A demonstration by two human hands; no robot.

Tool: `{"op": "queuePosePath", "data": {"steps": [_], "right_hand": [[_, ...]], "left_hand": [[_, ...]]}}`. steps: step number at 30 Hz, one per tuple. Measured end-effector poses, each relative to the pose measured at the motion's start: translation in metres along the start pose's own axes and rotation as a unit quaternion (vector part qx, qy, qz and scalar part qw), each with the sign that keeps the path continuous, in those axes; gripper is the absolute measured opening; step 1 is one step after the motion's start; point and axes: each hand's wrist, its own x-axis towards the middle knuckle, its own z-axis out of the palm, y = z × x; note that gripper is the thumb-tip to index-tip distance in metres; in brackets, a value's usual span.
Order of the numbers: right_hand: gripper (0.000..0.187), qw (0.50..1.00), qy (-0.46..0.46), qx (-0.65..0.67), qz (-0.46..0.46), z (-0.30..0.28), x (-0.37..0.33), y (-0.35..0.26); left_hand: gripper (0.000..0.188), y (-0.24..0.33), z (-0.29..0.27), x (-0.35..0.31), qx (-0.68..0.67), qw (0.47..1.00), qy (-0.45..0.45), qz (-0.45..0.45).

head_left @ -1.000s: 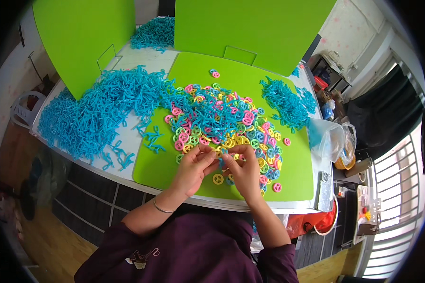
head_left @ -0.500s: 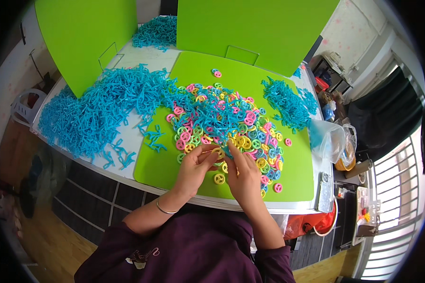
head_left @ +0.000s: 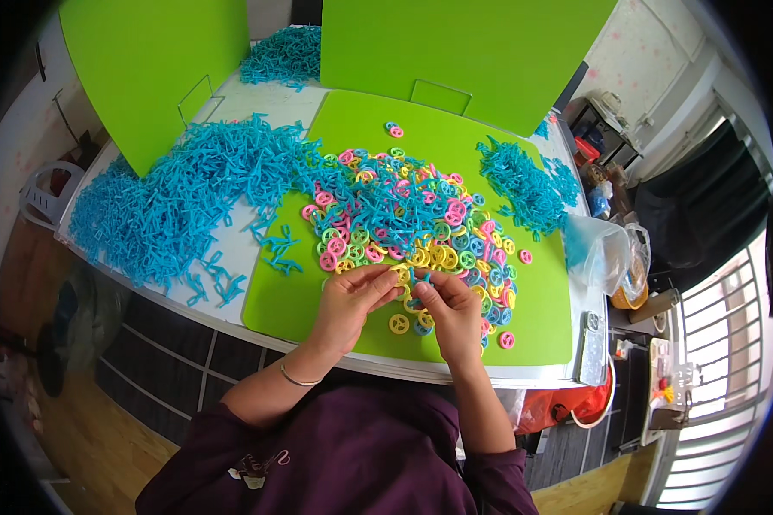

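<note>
Above the near part of a green board (head_left: 532, 330), my left hand (head_left: 343, 305) pinches a small yellow plastic wheel (head_left: 398, 274) between thumb and fingertips. Close beside it, my right hand (head_left: 457, 322) is closed on a small blue plastic clip (head_left: 420, 276), mostly covered by the fingers. Whether the clip touches the wheel I cannot tell. Just beyond both hands lies a heap of pink, yellow, green and blue wheels (head_left: 493, 275), with loose blue clips (head_left: 386, 210) strewn over its top. One loose yellow wheel (head_left: 398, 324) lies below my hands.
A large pile of blue clips (head_left: 197, 193) covers the table's left side; smaller piles lie at right (head_left: 524, 184) and far back (head_left: 283, 58). Green panels (head_left: 464, 51) stand upright behind. A phone (head_left: 591, 348) and a clear plastic bag (head_left: 597, 253) sit at the right edge.
My right hand has drawn slightly back and right from the heap, its fingers now bent in around the blue clip. The left hand keeps the yellow wheel in nearly the same place.
</note>
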Motion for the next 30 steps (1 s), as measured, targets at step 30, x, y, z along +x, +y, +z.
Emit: {"op": "queuePosePath", "data": {"steps": [30], "right_hand": [[0.028, 0.903, -0.007, -0.34, -0.263, -0.003, -0.01, -0.013]], "left_hand": [[0.014, -0.006, -0.009, 0.0, 0.1, 0.994, -0.028, 0.031]]}}
